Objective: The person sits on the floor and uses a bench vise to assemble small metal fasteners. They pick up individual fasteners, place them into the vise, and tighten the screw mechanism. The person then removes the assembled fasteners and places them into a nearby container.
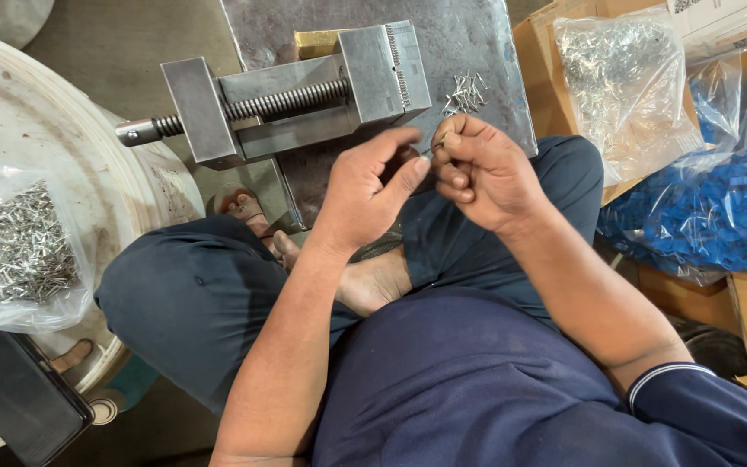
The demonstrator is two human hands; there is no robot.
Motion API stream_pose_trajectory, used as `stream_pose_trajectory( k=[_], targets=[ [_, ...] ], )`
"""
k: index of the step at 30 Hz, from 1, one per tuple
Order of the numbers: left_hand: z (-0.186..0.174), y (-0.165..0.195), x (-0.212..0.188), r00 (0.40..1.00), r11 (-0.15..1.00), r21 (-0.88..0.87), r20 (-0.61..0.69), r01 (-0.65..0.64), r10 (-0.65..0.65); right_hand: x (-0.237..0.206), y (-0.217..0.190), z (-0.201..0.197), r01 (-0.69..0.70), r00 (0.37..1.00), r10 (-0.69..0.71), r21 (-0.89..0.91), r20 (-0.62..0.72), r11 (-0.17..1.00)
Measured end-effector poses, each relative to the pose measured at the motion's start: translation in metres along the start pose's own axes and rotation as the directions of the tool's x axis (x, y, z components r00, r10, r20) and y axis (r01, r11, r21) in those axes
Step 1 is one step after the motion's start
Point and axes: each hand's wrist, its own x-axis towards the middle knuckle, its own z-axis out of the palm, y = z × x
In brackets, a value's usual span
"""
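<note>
A: What is lying around the person sitting cross-legged on the floor?

B: A steel plate (477, 43) is carrying a grey vise (304, 91) and a small heap of loose pins (464, 93). At upper right a clear bag of silvery pins (624, 82) is leaning in a cardboard box (539, 78), and a clear bag of blue plastic parts (711, 212) is lying below it. At left another clear bag of pins (15, 246) is resting on a white drum (88, 164).

A: And the hands?

B: The right hand (486, 173) is pinching a thin metal pin (437, 147) between closed fingertips, just below the vise. The left hand (369, 186) is curling beside it, thumb touching the pin's end.
</note>
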Motion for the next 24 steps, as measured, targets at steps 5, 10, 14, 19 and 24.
stream_pose_trajectory(
  k=[5,10,14,19,24],
  targets=[
    [-0.001,-0.001,0.002,1.000,0.999,0.035,0.020,-0.001,0.000,0.004,0.011,0.005,0.001,0.999,-0.001,0.008,0.050,1.000],
    [0.001,-0.003,0.002,0.999,0.999,0.022,0.017,0.033,-0.034,0.004,0.014,0.006,0.102,0.993,-0.097,-0.075,0.069,0.992],
    [0.001,-0.001,0.002,1.000,0.999,0.034,-0.001,-0.031,0.031,0.004,0.016,0.008,0.107,0.993,-0.103,-0.059,0.056,0.993],
    [0.002,0.001,0.003,1.000,0.999,0.029,-0.012,0.024,-0.024,0.005,0.021,0.009,0.125,0.991,-0.122,-0.072,0.044,0.989],
    [0.001,0.000,0.003,1.000,0.999,0.046,0.014,0.024,-0.025,0.003,0.019,0.003,0.212,0.977,-0.203,-0.278,0.062,0.937]
  ],
)
